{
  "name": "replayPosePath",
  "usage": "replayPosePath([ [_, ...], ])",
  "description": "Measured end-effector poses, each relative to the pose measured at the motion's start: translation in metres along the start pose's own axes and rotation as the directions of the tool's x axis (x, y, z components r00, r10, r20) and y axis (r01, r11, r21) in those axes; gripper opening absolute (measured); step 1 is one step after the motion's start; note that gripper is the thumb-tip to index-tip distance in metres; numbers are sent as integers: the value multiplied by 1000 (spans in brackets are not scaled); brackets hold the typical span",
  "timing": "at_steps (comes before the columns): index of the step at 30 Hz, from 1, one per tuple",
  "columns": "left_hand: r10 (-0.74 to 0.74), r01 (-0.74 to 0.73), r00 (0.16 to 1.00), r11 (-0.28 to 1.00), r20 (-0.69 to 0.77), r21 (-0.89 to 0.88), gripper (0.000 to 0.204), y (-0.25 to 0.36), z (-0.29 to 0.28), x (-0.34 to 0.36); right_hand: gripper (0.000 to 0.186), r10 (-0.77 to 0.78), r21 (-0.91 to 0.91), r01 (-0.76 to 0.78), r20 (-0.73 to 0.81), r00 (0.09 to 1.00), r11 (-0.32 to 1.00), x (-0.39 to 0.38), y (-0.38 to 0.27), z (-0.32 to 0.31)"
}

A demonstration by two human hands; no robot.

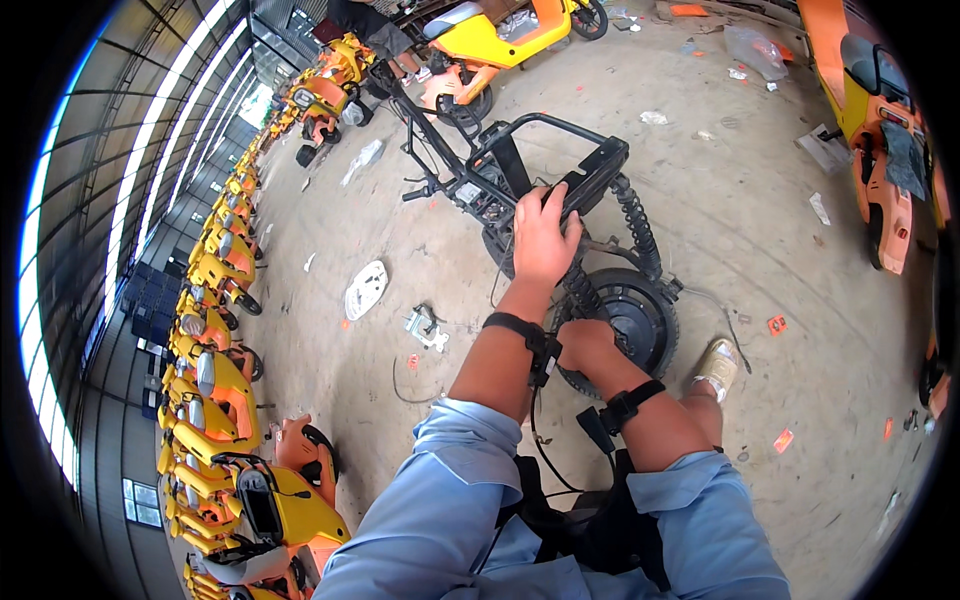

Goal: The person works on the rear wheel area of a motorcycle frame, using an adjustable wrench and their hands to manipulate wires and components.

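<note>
A stripped scooter frame (535,122) of black tubing stands before me without body panels. My left hand (543,240) lies on the rear part of this frame, fingers spread over its edge. Lower down, my right hand (585,345) is beside the rear wheel (645,330), near the lower end of a coil shock absorber (583,292). The fingers of that hand are turned away and hidden, so what they touch does not show. A second shock absorber (638,222) is on the wheel's far side. Exposed wiring (485,200) sits in the middle of the frame.
Yellow and orange scooters (225,385) line the left wall; others stand at the back (500,40) and right (885,140). A white plate-like part (367,290) and a metal bracket (428,327) lie on the floor. A person (375,30) stands at the far end.
</note>
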State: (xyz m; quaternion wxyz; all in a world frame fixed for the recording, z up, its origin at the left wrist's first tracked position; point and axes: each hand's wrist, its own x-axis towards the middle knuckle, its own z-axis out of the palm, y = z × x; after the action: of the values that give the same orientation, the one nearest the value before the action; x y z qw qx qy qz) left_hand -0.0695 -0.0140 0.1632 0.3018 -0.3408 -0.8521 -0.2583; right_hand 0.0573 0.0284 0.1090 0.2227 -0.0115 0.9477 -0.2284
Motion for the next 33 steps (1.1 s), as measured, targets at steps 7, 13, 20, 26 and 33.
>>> replayPosePath([
  [7, 13, -13, 1000, 1000, 8, -10, 49, 2, -4, -18, 32, -29, 43, 28, 34, 999, 999, -2, -6, 19],
  [13, 34, -33, 999, 999, 26, -25, 48, -7, -7, -26, 33, 105, 58, -111, 96, 990, 992, 2, 3, 40],
  [20, 29, -27, 992, 999, 119, -21, 51, -14, -24, -43, 29, 133, -53, -131, 27, 991, 990, 11, 14, 90],
  [26, 9, -4, 978, 1000, 207, -24, 55, -17, -36, -35, 22, -40, -120, 19, -177, 983, 993, 6, 4, 148],
  [33, 68, -78, 979, 996, 193, 46, 63, -28, -42, -46, 21, 154, -57, -151, 43, 987, 987, -11, -11, 135],
])
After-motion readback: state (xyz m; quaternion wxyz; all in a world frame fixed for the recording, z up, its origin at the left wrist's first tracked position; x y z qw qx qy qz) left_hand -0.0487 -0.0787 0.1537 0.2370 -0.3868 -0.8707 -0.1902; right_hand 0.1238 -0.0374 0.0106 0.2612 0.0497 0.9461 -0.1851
